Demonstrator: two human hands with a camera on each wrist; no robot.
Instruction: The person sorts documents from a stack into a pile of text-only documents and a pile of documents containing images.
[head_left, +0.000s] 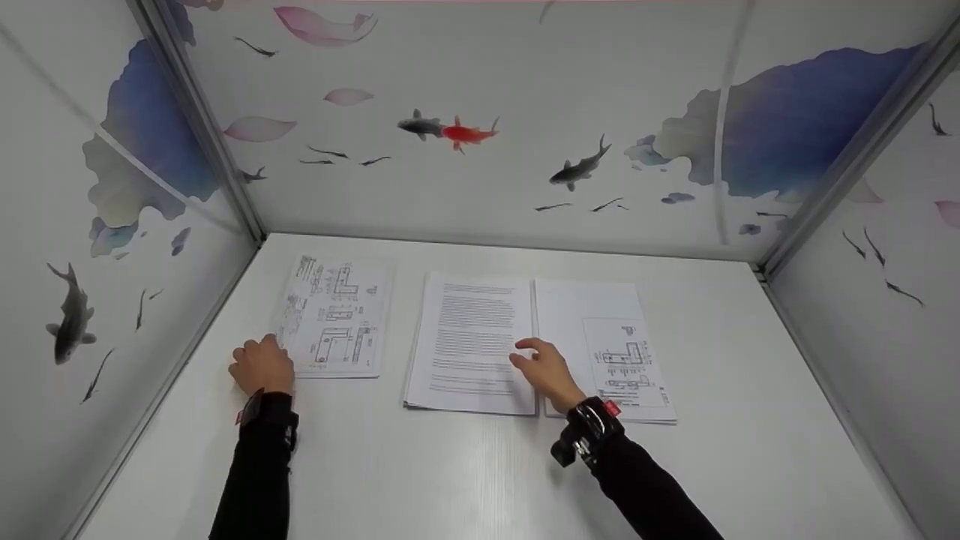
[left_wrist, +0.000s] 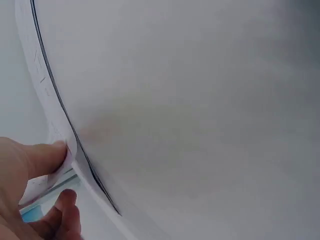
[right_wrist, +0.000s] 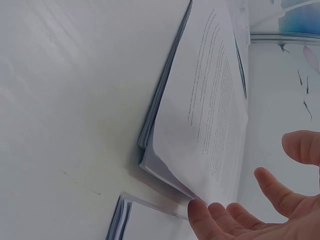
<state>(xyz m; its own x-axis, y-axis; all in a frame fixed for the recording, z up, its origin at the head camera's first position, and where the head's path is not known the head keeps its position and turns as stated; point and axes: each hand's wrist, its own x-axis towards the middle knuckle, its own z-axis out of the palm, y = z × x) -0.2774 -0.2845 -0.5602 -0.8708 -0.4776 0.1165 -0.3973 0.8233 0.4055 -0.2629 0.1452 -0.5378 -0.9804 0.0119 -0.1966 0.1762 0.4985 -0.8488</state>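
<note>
At the left of the table lies a stack of paper with technical drawings (head_left: 337, 315). My left hand (head_left: 262, 365) is at this stack's left edge with its fingers bent. In the left wrist view the thumb (left_wrist: 47, 159) grips the bent paper edge (left_wrist: 72, 145); part of the fingers is hidden. My right hand (head_left: 551, 371), fingers loosely spread and thumb apart, holds nothing. It is over the gap between a stack of printed text pages (head_left: 476, 341) and a mostly blank stack with a drawing (head_left: 592, 307). Whether its fingertips (right_wrist: 197, 212) touch the text pages, I cannot tell.
All three stacks lie on a white table (head_left: 450, 465). A back wall (head_left: 480, 67) and two side walls, painted with fish and petals, close off the table on three sides. Each wrist carries a black strapped device (head_left: 592, 427).
</note>
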